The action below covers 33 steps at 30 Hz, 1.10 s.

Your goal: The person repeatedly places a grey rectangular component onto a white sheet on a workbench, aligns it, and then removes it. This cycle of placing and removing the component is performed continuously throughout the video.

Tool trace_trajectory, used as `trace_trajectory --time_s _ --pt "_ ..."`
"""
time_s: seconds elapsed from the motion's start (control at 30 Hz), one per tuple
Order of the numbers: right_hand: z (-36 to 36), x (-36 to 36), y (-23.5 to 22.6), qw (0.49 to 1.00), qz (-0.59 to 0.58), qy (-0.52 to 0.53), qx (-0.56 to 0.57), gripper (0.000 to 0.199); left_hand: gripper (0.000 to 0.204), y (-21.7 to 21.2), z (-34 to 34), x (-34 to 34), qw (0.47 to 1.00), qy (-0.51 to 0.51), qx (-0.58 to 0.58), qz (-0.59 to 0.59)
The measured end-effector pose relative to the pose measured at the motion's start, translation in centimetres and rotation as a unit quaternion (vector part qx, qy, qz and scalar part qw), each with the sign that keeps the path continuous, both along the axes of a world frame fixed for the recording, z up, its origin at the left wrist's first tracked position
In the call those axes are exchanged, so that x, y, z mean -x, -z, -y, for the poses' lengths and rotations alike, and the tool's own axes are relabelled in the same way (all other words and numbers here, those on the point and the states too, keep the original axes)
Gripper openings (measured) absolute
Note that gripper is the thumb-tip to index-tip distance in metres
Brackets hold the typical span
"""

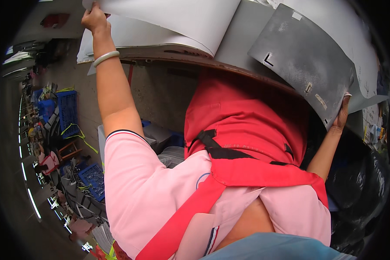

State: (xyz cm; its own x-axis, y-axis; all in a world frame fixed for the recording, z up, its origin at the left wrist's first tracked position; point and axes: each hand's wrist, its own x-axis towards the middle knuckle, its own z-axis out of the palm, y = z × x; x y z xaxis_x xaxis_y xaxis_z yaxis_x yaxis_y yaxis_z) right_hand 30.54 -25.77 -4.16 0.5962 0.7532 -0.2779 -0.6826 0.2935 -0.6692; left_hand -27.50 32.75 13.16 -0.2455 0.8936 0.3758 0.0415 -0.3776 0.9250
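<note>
At the upper left my left hand (pixel 95 20) is closed on the edge of a large white sheet (pixel 169 17). That sheet is lifted and curls over a stack of white sheets (pixel 138 34) on the table. On the right, my right hand (pixel 343 113) grips the lower corner of a grey flexible template (pixel 301 56), a worn panel with small slots cut in it. The template bends down over the table's front edge. Grey sheet material (pixel 242 34) lies between the white sheets and the template.
The table's brown edge (pixel 255 78) runs in front of my red apron. Blue plastic crates (pixel 68 112) and grey pieces stand on the floor at left, with a small wooden stool (pixel 69 150). Black plastic bags (pixel 355 186) are at lower right. Other people are farther off at left.
</note>
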Motion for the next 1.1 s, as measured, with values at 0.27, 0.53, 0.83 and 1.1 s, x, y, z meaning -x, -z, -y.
trace_trajectory --time_s 0.27,0.53,0.83,1.1 --pt "-5.7 -0.6 -4.0 0.981 0.156 -0.063 0.099 0.031 0.049 14.8 4.4 11.3 0.918 -0.25 0.102 -0.292" --pt "-12.7 -0.6 -5.1 0.733 0.551 -0.105 0.385 0.02 0.014 3.8 21.1 -9.8 0.946 0.222 -0.089 -0.217" --pt "-12.8 0.5 -6.4 0.767 0.513 -0.128 0.363 0.02 0.035 11.3 29.2 -18.3 0.739 0.393 -0.224 -0.499" --pt "-13.4 1.5 -6.4 0.755 0.529 -0.131 0.365 0.022 0.027 12.2 29.3 -17.6 0.754 0.394 -0.199 -0.487"
